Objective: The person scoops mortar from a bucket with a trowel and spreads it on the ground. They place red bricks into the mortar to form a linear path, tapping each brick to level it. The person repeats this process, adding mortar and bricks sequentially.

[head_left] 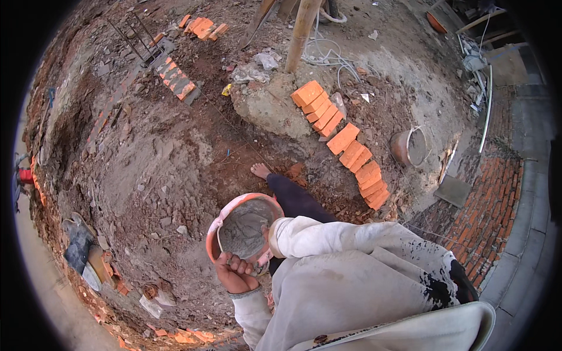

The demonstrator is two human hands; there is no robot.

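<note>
Down at the far left edge of the frame a small red object sits against the earth bank, and below it, lower left, lie a dark slab and flat stone pieces with broken brick bits scattered along the bottom. Upper left of centre, a short row of mortared bricks runs beside thin steel bars, with loose orange bricks above them. At lower centre an orange bucket holding grey mortar is gripped at its near rim by the left hand, fingers curled tight around the rim and wire handle. The right hand is at the bucket's right rim, mostly hidden by its pale sleeve, so I cannot tell how its fingers sit. Just above the bucket a bare foot and dark trouser leg stand on the red soil. Behind, at upper centre, a grey mound of hardened mortar lies at the base of a wooden pole, with pale cable coiled near it. A curved line of orange bricks crosses the ground right of centre. Further right an empty metal pail lies tipped, a flat grey tile beside it, and laid brick paving fills the right edge.
</note>
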